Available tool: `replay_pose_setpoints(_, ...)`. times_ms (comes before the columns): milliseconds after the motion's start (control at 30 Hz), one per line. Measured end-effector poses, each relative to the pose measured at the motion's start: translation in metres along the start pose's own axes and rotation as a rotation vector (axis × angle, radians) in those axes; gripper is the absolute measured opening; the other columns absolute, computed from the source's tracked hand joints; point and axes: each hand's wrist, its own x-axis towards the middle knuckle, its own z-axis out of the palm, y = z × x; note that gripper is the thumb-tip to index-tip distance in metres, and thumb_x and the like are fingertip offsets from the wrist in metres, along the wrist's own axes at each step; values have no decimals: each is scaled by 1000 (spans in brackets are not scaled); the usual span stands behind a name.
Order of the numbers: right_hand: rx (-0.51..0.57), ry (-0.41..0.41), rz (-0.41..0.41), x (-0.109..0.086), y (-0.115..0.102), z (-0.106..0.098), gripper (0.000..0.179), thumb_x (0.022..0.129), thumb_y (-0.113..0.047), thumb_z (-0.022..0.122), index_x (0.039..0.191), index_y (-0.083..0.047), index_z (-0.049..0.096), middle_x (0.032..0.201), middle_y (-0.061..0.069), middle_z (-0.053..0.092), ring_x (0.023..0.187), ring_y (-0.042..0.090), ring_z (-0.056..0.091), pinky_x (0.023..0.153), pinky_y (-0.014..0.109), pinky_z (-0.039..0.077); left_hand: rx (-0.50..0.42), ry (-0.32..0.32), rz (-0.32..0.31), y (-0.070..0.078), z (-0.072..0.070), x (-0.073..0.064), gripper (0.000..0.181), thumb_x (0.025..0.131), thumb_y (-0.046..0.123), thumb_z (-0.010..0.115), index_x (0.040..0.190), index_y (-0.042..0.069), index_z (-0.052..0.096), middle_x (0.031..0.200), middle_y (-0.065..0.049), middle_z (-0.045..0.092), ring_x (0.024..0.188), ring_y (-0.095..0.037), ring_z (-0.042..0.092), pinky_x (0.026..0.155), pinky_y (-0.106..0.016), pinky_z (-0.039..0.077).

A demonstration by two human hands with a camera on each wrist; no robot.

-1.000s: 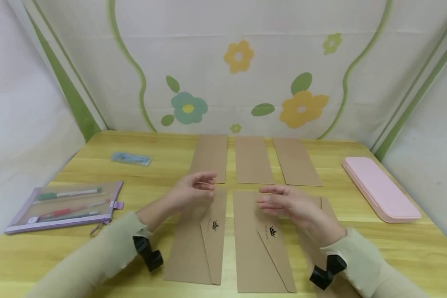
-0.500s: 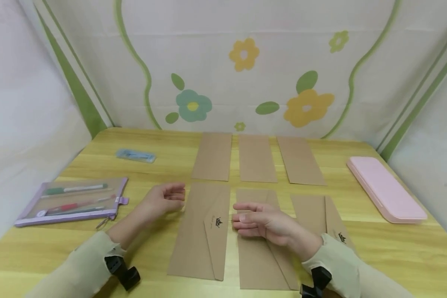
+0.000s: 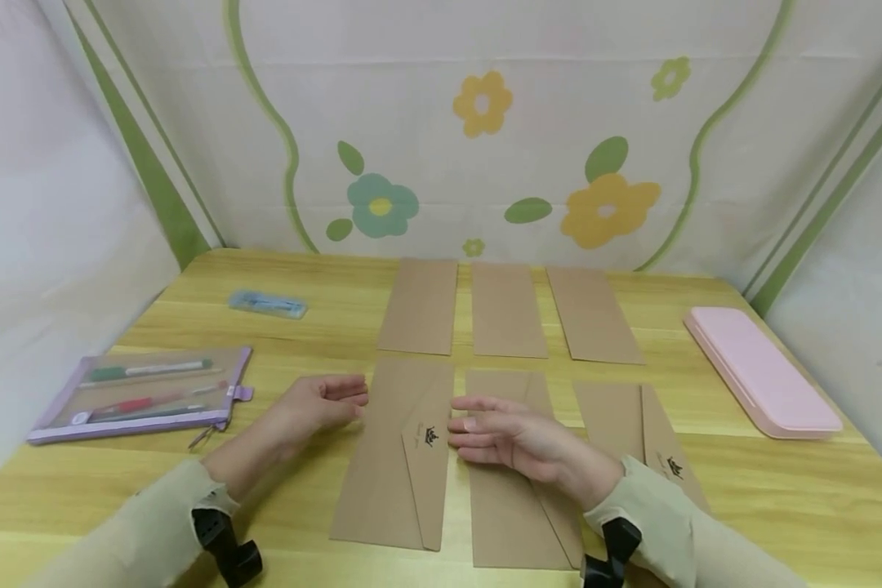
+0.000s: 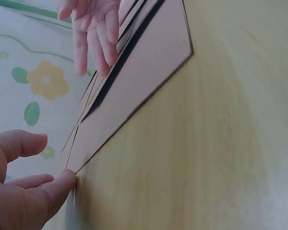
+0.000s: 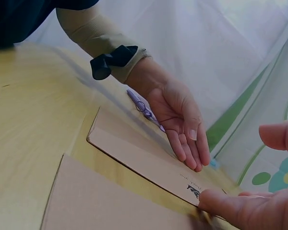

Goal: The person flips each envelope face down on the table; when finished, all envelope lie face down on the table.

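The left hand (image 4: 19, 201) and right hand (image 4: 96, 28) flank a brown envelope (image 4: 134, 81) on the wooden table (image 4: 216, 143)

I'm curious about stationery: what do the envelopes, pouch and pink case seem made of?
Envelopes: matte brown paper, likely kraft, with thin folded flaps.
Pouch: probably clear plastic, since pens show through.
Pink case: smooth, perhaps hard plastic, judging by its even colour and rounded corners.

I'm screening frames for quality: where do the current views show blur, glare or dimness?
Head: the near-left envelope's small print is too soft to read; left wrist: whitish glare on the table at lower right; right wrist: dimmer than the head view, with a blurred dark smear by the right hand.
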Motion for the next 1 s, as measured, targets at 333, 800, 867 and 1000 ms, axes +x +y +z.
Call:
replay_pose_setpoints(333,28,-13,-29,-1,5,4,68,87,-11,53,142,9,18,144,34,22,128,39,38,103,39,38,-141,-59,-27,-5,0,-6,60,90,6,52,139,-14,23,142,-30,29,133,-37,30,96,-21,42)
replay_pose_setpoints(800,47,22,-28,1,5,8,64,88,-11,54,139,11,22,143,34,25,126,37,41,102,39,39,-210,51,-46,0,10,-7,55,93,5,49,139,-14,24,141,-30,31,132,-35,32,97,-22,41)
replay_pose_setpoints(867,50,39,-29,1,5,10,63,87,-10,54,138,11,23,142,33,27,125,36,43,101,39,40,-222,69,-49,0,11,-7,54,93,4,49,138,-15,25,141,-30,33,132,-34,34,95,-21,42)
replay_pose_setpoints(1000,49,67,-35,0,4,12,62,88,-11,53,138,11,24,140,33,31,123,35,46,100,39,41,-241,89,-50,0,11,-6,53,93,4,50,137,-14,27,139,-30,35,129,-30,40,94,-20,43)
